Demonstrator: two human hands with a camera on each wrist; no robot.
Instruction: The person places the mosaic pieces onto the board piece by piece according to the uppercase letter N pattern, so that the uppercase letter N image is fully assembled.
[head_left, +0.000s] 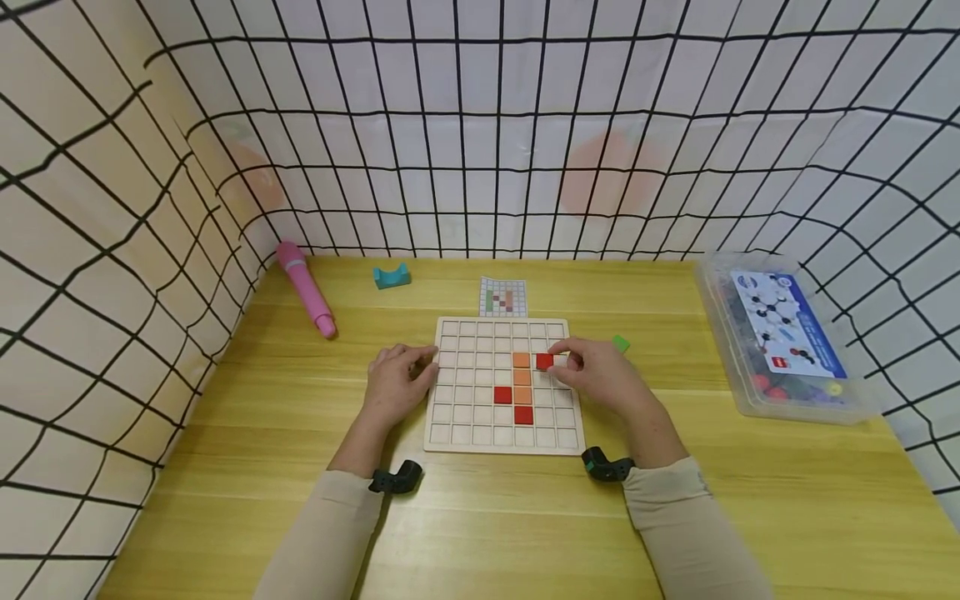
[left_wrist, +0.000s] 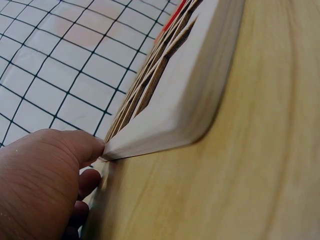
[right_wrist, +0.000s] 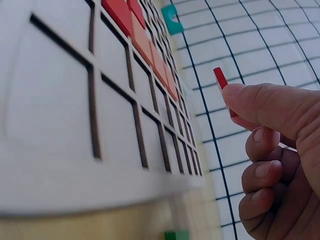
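Note:
A square wooden grid board (head_left: 465, 444) lies flat in front of me. Orange tiles (head_left: 521, 377) fill a short column of its cells. One red tile (head_left: 502, 395) sits left of that column and another red tile (head_left: 523, 415) just below it. Between thumb and index finger, my right hand (head_left: 611, 379) pinches a loose red square tile (head_left: 544, 362) over the board's upper right part; the right wrist view shows this pinched tile (right_wrist: 220, 79) raised above the grid. My left hand (head_left: 395, 383) rests at the board's left side, its thumb and index fingertips touching the edge.
Behind the board lies a small printed pattern card (head_left: 503, 297). A green tile (head_left: 621, 343) is beyond my right hand. Farther out are a pink pen-like tool (head_left: 306, 287), a teal curved piece (head_left: 392, 277) and a clear plastic box (head_left: 780, 342). Black wire mesh (head_left: 465, 142) encloses the table.

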